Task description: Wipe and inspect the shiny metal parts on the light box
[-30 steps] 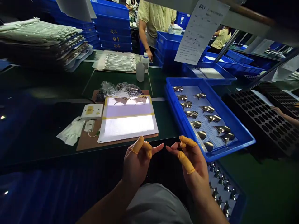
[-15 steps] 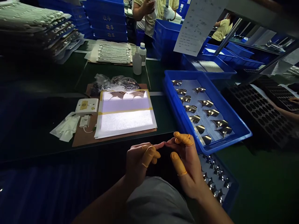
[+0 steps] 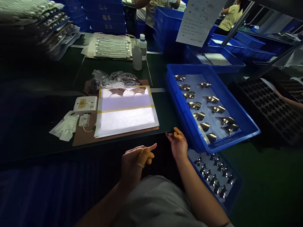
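Left hand [image 3: 136, 162] raised just off the near edge of the desk [image 3: 163, 112], holding nothing: index finger stretched out toward the right hand, remaining fingers [image 3: 148, 156] loosely curled, a yellow finger cot [image 3: 143, 157] on one. Right hand [image 3: 177, 145] also empty, fingers [image 3: 177, 134] half open and slightly curled, tips yellow with cots. No contact between the hands.

Right hand just beside the left wall of a blue tray [image 3: 174, 91], not touching it. Inside, on a ribbed pale liner, about a dozen shiny curved metal pieces [image 3: 210, 100] in loose rows, all flat and apart from one another. Long axes roughly across the tray, slightly slanted; pointed ends vary, hard to tell at this size. Second blue tray [image 3: 196, 165] lower down, partly under the first, with more metal pieces [image 3: 213, 180] packed close together.

Left of the tray, a lit panel [image 3: 126, 119] with yellow tape bands, on a brown board [image 3: 85, 138]. Two dark fan-shaped pieces [image 3: 125, 91] side by side at its far end, long axes across the panel. White switch box [image 3: 85, 104] beside it.
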{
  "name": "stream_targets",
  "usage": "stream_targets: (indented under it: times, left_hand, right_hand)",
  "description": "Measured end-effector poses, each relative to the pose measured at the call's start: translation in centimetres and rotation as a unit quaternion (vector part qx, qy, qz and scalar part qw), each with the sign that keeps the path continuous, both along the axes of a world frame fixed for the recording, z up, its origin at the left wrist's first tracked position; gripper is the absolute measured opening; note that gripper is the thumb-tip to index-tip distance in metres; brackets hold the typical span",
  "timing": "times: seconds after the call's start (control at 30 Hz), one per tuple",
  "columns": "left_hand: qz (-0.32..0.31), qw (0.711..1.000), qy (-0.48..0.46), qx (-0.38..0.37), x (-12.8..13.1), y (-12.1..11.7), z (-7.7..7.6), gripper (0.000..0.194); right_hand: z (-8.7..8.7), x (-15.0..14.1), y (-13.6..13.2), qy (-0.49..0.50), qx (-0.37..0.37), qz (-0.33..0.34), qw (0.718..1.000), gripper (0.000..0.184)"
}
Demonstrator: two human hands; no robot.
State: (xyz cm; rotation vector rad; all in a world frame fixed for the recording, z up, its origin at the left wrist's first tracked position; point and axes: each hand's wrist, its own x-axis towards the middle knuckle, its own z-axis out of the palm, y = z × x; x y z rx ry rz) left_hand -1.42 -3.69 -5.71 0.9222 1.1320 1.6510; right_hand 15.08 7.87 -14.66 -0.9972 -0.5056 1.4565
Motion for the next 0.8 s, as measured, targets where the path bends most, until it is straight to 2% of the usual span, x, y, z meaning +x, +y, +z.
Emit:
stream_targets:
  times: [0.13,0.27,0.37,0.47,0.57,0.67,0.73,0.8]
  left_hand:
    - [0.03,0.998,0.031,-0.039,-0.8,-0.5,-0.5,0.026]
    - [0.038,0.995,0.042,-0.078,-0.8,-0.1,-0.4,0.031]
    - [0.026,0.996,0.035,-0.077,-0.6,0.3,-0.2,0.031]
    - [0.023,0.996,0.034,-0.075,-0.7,0.6,-0.2,0.029]
    - [0.027,0.996,0.044,-0.079,-1.0,1.0,-0.4,0.029]
    - [0.006,0.992,0.086,-0.093,-1.0,1.7,-0.9,0.029]
    - [-0.019,0.985,0.13,-0.11,-0.6,2.3,-1.2,0.028]
    - [-0.046,0.977,0.176,-0.11,0.0,3.0,-1.5,0.029]
  right_hand:
    - [-2.1,0.7,-0.1,0.021,-0.055,-0.046,0.997,0.026]
    - [-2.4,1.6,-0.2,0.042,-0.025,-0.032,0.998,0.021]
    - [-2.4,1.4,0.6,0.035,-0.013,-0.013,0.999,0.016]
    - [-2.9,1.3,0.9,0.016,-0.02,-0.028,0.999,0.019]
    - [-3.6,2.1,-0.2,-0.008,-0.025,-0.037,0.999,0.023]
    - [-4.4,4.1,-2.1,-0.162,-0.016,-0.016,0.987,0.028]
    - [-5.1,6.1,-3.4,-0.311,0.009,0.027,0.95,0.031]
    - [-5.9,8.2,-4.4,-0.412,0.032,0.063,0.908,0.031]
